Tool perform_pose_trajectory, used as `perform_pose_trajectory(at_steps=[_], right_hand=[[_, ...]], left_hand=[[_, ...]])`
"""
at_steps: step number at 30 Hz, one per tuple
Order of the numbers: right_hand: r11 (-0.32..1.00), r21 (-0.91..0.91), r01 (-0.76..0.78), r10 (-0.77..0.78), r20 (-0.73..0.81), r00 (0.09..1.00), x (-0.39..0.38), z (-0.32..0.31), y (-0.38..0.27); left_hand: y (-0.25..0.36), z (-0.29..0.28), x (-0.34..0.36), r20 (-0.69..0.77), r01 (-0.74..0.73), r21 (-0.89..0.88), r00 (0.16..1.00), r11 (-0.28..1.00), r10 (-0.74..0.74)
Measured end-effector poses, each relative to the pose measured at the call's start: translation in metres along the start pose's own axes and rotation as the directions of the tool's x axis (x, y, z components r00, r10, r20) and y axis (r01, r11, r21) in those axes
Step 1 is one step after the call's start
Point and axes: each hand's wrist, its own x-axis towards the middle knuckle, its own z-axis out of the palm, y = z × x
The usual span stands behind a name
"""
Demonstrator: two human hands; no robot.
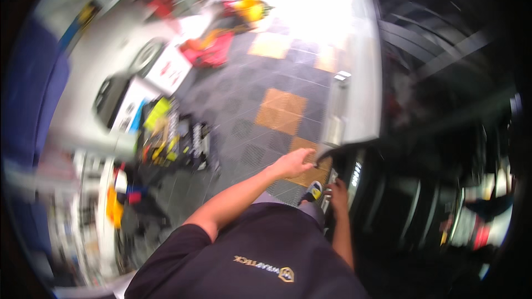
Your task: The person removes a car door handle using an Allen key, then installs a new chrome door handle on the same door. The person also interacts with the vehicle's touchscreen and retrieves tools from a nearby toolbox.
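The picture is motion-blurred. My left hand (296, 161) reaches forward with its fingers curled around the near end of a dark strip (332, 150). The strip runs along the lower edge of a silver vehicle panel (360, 88). My right hand (337, 191) is lower and closer to me, with its fingers resting on the edge of the dark vehicle opening (388, 199). Blur hides whether it grips anything. My shoe (313, 191) shows between the two hands.
The floor is grey perforated tiles (233, 105) with some orange ones (282, 111). To the left are a cluttered tool tray (172, 135), a white box (127, 105) and red bags (208, 50). The dark vehicle interior (443, 133) fills the right side.
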Motion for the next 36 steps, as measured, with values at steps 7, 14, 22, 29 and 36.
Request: perform_pose_trajectory(at_steps=[7,14,22,29,36], right_hand=[[0.989,-0.084,0.124,-0.115,0.101,0.988,0.028,0.031,-0.086],[0.942,-0.335,0.031,-0.024,0.022,0.999,0.028,0.058,-0.129],[0.924,-0.376,-0.072,-0.042,-0.285,0.958,0.034,0.104,-0.127],[0.933,-0.354,-0.060,-0.021,-0.221,0.975,0.048,0.106,-0.121],[0.889,-0.456,-0.044,-0.010,-0.115,0.993,0.058,0.093,-0.093]], left_hand=[[-0.226,-0.090,-0.210,-0.550,0.868,-0.190,0.294,0.460,-0.782],[-0.379,-0.195,-0.358,-0.817,0.848,-0.374,-0.109,0.376,-0.566],[-0.457,-0.244,-0.316,-0.690,0.916,-0.235,0.078,0.324,-0.720],[-0.456,-0.211,-0.337,-0.674,0.908,0.005,0.312,0.419,-0.669],[-0.360,-0.101,-0.366,-0.630,0.896,-0.035,0.324,0.443,-0.705]])
